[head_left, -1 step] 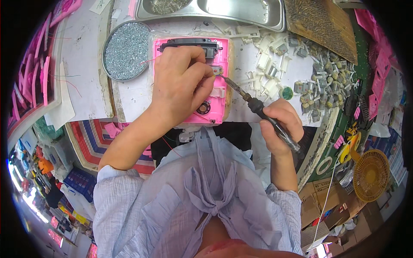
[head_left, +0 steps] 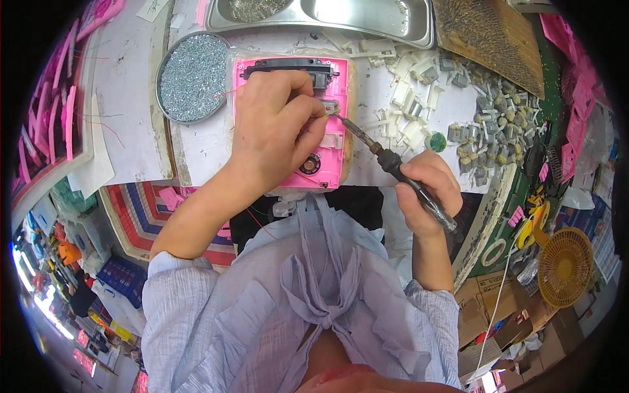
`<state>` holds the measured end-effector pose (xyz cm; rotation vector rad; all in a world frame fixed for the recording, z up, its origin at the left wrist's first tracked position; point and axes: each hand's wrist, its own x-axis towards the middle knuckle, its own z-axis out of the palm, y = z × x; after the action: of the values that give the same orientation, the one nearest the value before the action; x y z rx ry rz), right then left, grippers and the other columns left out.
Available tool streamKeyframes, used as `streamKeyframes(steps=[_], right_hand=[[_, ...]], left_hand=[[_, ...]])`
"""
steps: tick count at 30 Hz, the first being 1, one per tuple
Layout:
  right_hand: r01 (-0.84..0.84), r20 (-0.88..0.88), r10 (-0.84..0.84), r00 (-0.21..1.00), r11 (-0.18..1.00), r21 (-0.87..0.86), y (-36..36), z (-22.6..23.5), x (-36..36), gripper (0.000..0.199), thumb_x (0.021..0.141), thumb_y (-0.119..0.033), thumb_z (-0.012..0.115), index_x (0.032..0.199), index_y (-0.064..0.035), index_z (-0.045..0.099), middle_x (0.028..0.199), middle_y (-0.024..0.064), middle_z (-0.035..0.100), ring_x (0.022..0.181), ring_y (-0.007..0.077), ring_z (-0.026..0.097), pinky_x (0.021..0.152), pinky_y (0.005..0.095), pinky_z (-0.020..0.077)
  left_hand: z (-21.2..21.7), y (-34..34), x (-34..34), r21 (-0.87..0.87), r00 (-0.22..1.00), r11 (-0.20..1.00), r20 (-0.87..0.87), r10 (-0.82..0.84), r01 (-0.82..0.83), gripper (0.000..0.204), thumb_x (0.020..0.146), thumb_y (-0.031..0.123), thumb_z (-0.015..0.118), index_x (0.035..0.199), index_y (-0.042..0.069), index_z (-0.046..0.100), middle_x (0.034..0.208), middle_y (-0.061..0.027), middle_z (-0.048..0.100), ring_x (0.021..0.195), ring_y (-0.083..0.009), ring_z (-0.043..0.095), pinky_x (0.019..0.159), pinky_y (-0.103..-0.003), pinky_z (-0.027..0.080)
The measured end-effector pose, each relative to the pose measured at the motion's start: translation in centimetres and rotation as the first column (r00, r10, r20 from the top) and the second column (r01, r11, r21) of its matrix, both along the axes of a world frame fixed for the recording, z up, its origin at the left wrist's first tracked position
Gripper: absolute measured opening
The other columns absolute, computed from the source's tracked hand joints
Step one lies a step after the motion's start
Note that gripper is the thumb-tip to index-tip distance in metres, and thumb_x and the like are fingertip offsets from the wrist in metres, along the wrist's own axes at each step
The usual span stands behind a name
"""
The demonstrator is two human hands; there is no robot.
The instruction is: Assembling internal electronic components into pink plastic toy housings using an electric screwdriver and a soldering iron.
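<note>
Your left hand [head_left: 275,128] lies flat over the pink plastic housing [head_left: 327,124], its grip pinched around a small part at the housing's right side; what that part is cannot be told. The housing sits on the desk [head_left: 131,98] just short of the near edge, its long axis running away from you. Your right hand [head_left: 426,190] has a closed grip on the soldering iron [head_left: 393,164], whose long axis slants from lower right to upper left, tip pointing at the pinched part and touching or just short of it. Room is tight: a round tray of screws [head_left: 193,78] sits just left of the housing, white plastic parts [head_left: 409,118] and small motors [head_left: 491,131] crowd the right, and a steel tray [head_left: 367,19] lines the far side.
</note>
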<state>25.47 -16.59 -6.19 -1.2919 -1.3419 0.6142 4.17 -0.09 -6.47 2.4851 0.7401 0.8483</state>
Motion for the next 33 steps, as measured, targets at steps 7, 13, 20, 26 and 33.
streamKeyframes(steps=[7,13,20,26,33], right_hand=[[-0.049,0.199,0.033,0.98,0.996,0.076,0.6,0.5,0.1,0.035,0.07,0.003,0.081,0.103,-0.0001,0.071,0.08,0.0108,0.064,0.065,0.0235,0.06,0.057,0.033,0.0465],[-0.018,0.161,0.007,0.987,0.998,0.066,0.2,0.5,0.2,0.035,0.069,0.003,0.08,0.102,-0.0001,0.07,0.08,0.0116,0.064,0.064,0.0245,0.06,0.057,0.0333,0.0465],[0.002,0.135,-0.012,0.991,0.997,0.074,-0.1,0.6,0.6,0.034,0.07,0.002,0.081,0.101,0.0014,0.07,0.08,0.0128,0.065,0.065,0.025,0.06,0.058,0.0331,0.0469],[0.001,0.141,-0.011,0.99,0.998,0.069,-0.4,0.5,0.8,0.029,0.079,-0.003,0.079,0.104,0.0045,0.068,0.082,0.0129,0.063,0.069,0.0231,0.058,0.062,0.0335,0.0445],[-0.001,0.134,-0.008,0.991,0.998,0.063,-0.2,0.9,1.3,0.028,0.079,-0.003,0.079,0.104,0.005,0.068,0.083,0.013,0.063,0.07,0.0231,0.058,0.063,0.0335,0.0446]], left_hand=[[-0.2,0.0,0.1,0.04,1.0,0.999,0.008,-0.001,0.0,0.021,0.07,0.007,0.078,0.085,0.009,0.065,0.102,-0.0064,0.061,0.088,-0.0283,0.056,0.075,-0.041,0.043],[-0.2,0.0,0.1,0.052,1.0,0.999,-0.003,0.003,-0.003,0.021,0.071,0.007,0.078,0.086,0.009,0.064,0.102,-0.0058,0.061,0.088,-0.028,0.056,0.075,-0.041,0.043],[0.0,-0.2,0.0,0.0,0.999,1.0,-0.03,0.02,-0.02,0.02,0.071,0.008,0.081,0.087,0.009,0.069,0.099,-0.0066,0.06,0.091,-0.0271,0.055,0.081,-0.04,0.041],[0.1,-0.3,0.0,0.004,0.999,1.0,-0.038,0.019,-0.018,0.02,0.072,0.008,0.082,0.088,0.008,0.07,0.099,-0.0063,0.06,0.091,-0.0265,0.055,0.081,-0.04,0.041],[0.3,-0.3,0.0,0.029,0.997,0.999,-0.074,0.033,-0.031,0.019,0.073,0.008,0.082,0.089,0.009,0.07,0.099,-0.0061,0.059,0.092,-0.0266,0.054,0.081,-0.04,0.039]])
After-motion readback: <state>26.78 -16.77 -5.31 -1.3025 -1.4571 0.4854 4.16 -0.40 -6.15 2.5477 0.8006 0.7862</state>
